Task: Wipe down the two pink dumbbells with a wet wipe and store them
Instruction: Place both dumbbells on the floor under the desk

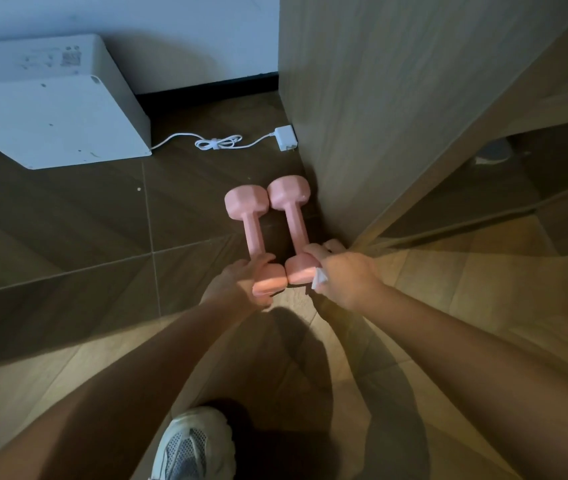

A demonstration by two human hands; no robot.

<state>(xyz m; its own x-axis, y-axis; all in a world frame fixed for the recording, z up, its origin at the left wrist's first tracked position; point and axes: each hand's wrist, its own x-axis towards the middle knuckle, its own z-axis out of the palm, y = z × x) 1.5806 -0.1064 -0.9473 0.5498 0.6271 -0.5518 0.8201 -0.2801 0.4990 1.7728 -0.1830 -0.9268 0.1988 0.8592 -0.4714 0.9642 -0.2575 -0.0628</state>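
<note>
step: probably storing | left dumbbell (253, 233), right dumbbell (294, 220) side by side on floor (102, 220) by cabinet panel (362, 116) | left hand (237, 282), right hand (348, 278) each grasping a near end, wet wipe (320, 279) in right | next: release both

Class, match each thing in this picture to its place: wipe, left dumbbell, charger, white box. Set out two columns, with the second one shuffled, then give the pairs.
Things
1. wipe
2. left dumbbell
3. charger
4. white box

Places
a. by the wall, far left
b. pinched in the right hand
c. on the floor, touching the wooden panel, cable attached
d. near end gripped by the left hand

Pairs: 1-b; 2-d; 3-c; 4-a
</note>
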